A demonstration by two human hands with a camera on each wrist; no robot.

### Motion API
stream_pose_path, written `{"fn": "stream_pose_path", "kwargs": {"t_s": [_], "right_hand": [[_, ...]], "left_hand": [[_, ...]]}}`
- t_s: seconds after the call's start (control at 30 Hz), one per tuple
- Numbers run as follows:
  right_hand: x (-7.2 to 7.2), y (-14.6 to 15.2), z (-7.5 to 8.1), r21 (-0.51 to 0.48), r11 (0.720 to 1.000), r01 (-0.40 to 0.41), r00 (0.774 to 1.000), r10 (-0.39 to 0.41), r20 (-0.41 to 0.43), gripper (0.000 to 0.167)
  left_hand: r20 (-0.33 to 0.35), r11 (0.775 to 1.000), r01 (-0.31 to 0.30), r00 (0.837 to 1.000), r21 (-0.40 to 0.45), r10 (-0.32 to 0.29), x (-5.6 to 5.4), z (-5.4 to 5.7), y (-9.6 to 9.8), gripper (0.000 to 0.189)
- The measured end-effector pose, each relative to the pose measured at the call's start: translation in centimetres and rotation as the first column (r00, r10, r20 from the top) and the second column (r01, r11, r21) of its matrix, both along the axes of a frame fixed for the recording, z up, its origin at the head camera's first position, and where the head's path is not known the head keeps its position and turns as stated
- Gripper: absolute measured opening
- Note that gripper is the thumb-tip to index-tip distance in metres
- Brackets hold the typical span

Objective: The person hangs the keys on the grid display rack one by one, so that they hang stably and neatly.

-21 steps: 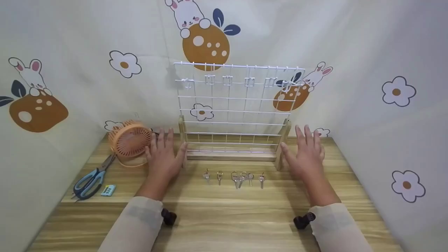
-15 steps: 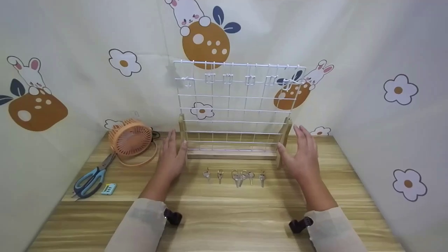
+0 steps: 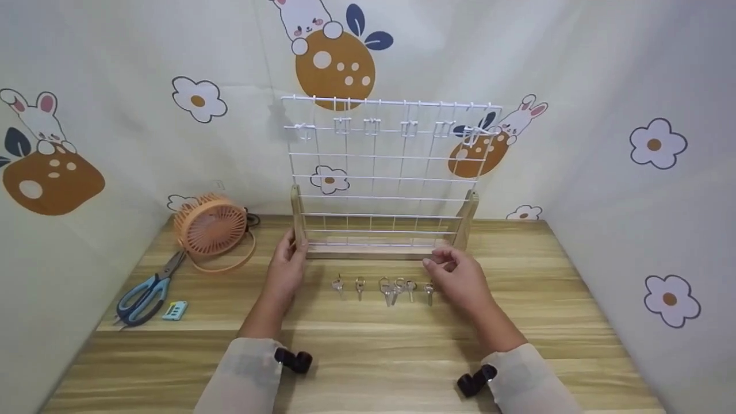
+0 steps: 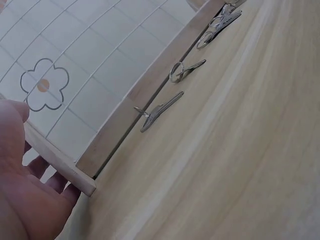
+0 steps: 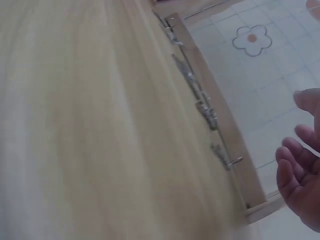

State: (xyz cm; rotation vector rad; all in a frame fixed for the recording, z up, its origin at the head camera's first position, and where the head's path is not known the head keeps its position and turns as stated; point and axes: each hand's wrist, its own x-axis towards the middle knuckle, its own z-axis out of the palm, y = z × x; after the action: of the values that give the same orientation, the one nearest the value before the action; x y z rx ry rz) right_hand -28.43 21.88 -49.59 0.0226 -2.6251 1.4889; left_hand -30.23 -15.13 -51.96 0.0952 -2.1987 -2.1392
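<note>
A white wire grid rack (image 3: 388, 156) stands upright on a wooden base, with small white hooks (image 3: 372, 125) along its upper part. My left hand (image 3: 286, 269) holds the rack's left wooden upright; in the left wrist view its thumb lies on the near side, its fingers behind the foot (image 4: 67, 167). Several small keys on rings (image 3: 391, 290) lie in a row on the table before the base. Just behind and right of the rightmost key (image 3: 429, 292), my right hand (image 3: 460, 279) hovers with loosely bent fingers. Nothing shows between them in the right wrist view.
An orange fan (image 3: 213, 227) stands at the back left of the wooden table (image 3: 368, 356). Blue-handled scissors (image 3: 144, 299) and a small light-blue item (image 3: 175, 310) lie in front of it. Patterned cloth (image 3: 604, 75) hangs behind and at both sides.
My left hand has moved right from beside the fan and taken hold of the rack's left upright. My right hand has left the right upright, moving left and down toward the keys, its fingers bending.
</note>
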Motion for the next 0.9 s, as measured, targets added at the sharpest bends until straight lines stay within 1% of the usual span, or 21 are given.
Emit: {"fn": "stream_pose_path", "kwargs": {"t_s": [0.1,0.17,0.23,0.4,0.47,0.53,0.6,0.7,0.73,0.8,0.87,0.9], "right_hand": [[-0.3,0.4,-1.3,0.024,0.999,-0.04,0.998,0.039,0.048,0.029],[-0.3,0.6,-1.9,0.04,0.997,-0.064,0.996,0.061,0.072,0.026],[-0.3,0.7,-2.2,0.05,0.995,-0.082,0.993,0.077,0.089,0.023],[-0.3,0.7,-2.4,0.074,0.992,-0.101,0.989,0.092,0.113,0.015],[-0.3,0.6,-2.4,0.088,0.99,-0.107,0.989,0.098,0.108,0.012],[-0.3,0.4,-2.2,0.102,0.99,-0.095,0.992,0.086,0.091,0.011],[-0.2,0.2,-1.5,0.105,0.991,-0.082,0.995,0.076,0.064,0.012],[0.4,-0.6,0.4,0.063,0.995,-0.073,0.997,0.073,0.004,0.014],[0.7,-1.0,1.1,0.039,0.996,-0.077,0.997,0.077,-0.022,0.014],[1.2,-2.0,2.8,-0.043,0.993,-0.108,0.993,0.105,-0.06,0.014],[1.6,-3.2,4.6,-0.119,0.981,-0.151,0.985,0.138,-0.106,0.014],[1.8,-3.9,5.6,-0.16,0.971,-0.176,0.98,0.157,-0.126,0.014]], "left_hand": [[0.0,1.0,0.011,1.0,-0.001,-0.011,0.0,-0.3,-0.3,0.064],[0.007,1.0,0.018,1.0,0.006,-0.018,-0.1,-0.6,-0.5,0.063],[0.018,1.0,0.013,1.0,0.002,-0.013,-0.1,-0.8,-0.7,0.062],[0.011,1.0,0.016,1.0,-0.014,-0.016,-0.2,-1.2,-1.0,0.059],[0.003,1.0,0.01,1.0,-0.029,-0.01,-0.2,-1.3,-1.0,0.058],[-0.002,0.999,0.001,1.0,-0.044,-0.001,-0.3,-1.4,-1.0,0.057],[0.003,0.998,-0.01,1.0,-0.063,0.01,-0.2,-1.5,-1.0,0.057],[0.006,0.998,-0.015,1.0,-0.06,0.016,-0.3,-1.6,-1.1,0.056],[0.006,0.998,-0.016,1.0,-0.053,0.016,-0.3,-1.7,-1.1,0.056],[0.004,1.0,-0.011,1.0,-0.025,0.011,-0.4,-1.6,-1.1,0.056],[-0.004,1.0,-0.005,1.0,-0.001,0.005,-0.5,-1.6,-1.1,0.057],[-0.004,1.0,-0.005,1.0,0.007,0.005,-0.5,-1.5,-1.1,0.057]]}}
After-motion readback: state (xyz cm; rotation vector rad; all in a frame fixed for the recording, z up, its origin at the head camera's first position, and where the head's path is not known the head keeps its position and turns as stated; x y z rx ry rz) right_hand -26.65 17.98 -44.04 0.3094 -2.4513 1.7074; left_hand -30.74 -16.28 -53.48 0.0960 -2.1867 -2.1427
